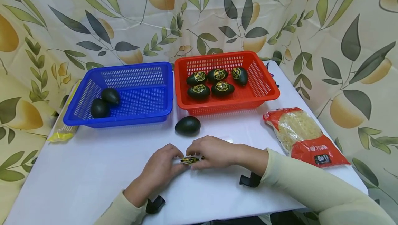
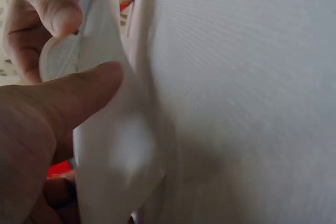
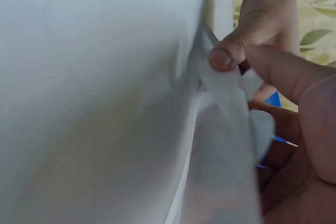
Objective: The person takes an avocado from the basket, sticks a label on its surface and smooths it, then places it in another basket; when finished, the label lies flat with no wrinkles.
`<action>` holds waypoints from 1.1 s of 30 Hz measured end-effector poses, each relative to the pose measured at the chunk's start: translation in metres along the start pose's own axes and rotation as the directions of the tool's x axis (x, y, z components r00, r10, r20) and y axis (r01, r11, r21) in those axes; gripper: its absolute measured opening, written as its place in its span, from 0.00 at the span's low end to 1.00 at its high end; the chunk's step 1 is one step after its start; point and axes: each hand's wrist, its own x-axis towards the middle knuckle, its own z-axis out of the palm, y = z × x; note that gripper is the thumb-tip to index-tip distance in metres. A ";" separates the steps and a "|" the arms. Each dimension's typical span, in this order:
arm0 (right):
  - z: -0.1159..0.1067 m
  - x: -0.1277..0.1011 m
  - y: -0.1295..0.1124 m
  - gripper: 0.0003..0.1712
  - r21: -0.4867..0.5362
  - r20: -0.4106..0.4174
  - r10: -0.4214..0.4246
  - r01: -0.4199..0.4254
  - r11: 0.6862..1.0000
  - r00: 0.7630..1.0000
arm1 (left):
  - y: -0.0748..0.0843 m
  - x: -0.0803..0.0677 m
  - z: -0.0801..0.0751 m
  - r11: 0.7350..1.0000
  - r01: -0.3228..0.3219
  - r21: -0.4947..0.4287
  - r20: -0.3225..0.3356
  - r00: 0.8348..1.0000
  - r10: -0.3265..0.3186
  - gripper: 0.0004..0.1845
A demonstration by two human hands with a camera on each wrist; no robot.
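Observation:
Between both hands, low over the white table, is a strip of stickers (image 1: 190,160) with a black-and-gold print; its pale backing (image 2: 113,145) faces the wrist cameras. My left hand (image 1: 161,164) pinches it from the left, thumb on the backing. From the other side my right hand (image 1: 212,152) grips it between thumb and fingers. Just beyond the hands a dark green avocado (image 1: 188,126) without a label lies on the table. Two more plain avocados (image 1: 100,108) rest in the blue basket (image 1: 146,118). Several avocados with black-and-gold labels (image 1: 199,91) sit in the red basket (image 1: 230,107).
A red plastic bag with pale yellow contents (image 1: 306,137) lies on the right of the white table (image 1: 77,173). A yellow-edged packet (image 1: 62,133) is partly hidden behind the blue basket's left side. A patterned curtain (image 1: 199,18) hangs behind the baskets.

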 end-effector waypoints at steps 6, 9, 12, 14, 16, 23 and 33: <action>0.000 -0.006 -0.002 0.09 0.029 -0.150 0.013 -0.009 1.000 0.989 | 0.001 0.001 -0.003 1.000 -0.007 -0.015 -0.070 0.998 0.006 0.07; 0.000 -0.008 -0.005 0.07 0.048 -0.211 0.023 -0.013 0.999 0.977 | 0.002 0.001 -0.006 1.000 -0.027 -0.002 -0.109 0.994 0.026 0.06; 0.000 -0.009 -0.007 0.03 0.072 -0.252 0.038 -0.021 0.997 0.967 | 0.004 0.001 -0.008 0.998 -0.056 0.022 -0.143 0.988 0.059 0.06; 0.001 -0.010 -0.007 0.02 0.090 -0.273 0.054 -0.030 0.995 0.960 | 0.005 0.001 -0.009 0.996 -0.081 0.038 -0.155 0.984 0.086 0.05; 0.002 -0.010 -0.007 0.02 0.112 -0.299 0.074 -0.042 0.993 0.951 | 0.005 0.000 -0.009 0.994 -0.100 0.048 -0.162 0.981 0.107 0.04; -0.002 -0.013 -0.004 0.03 0.182 -0.426 0.162 -0.091 0.979 0.890 | 0.008 -0.004 -0.010 0.981 -0.159 0.113 -0.111 0.979 0.172 0.05; -0.016 -0.017 -0.005 0.03 -0.008 -0.483 0.019 -0.026 1.000 0.875 | 0.009 0.000 -0.022 0.998 -0.060 -0.023 0.137 0.989 0.062 0.18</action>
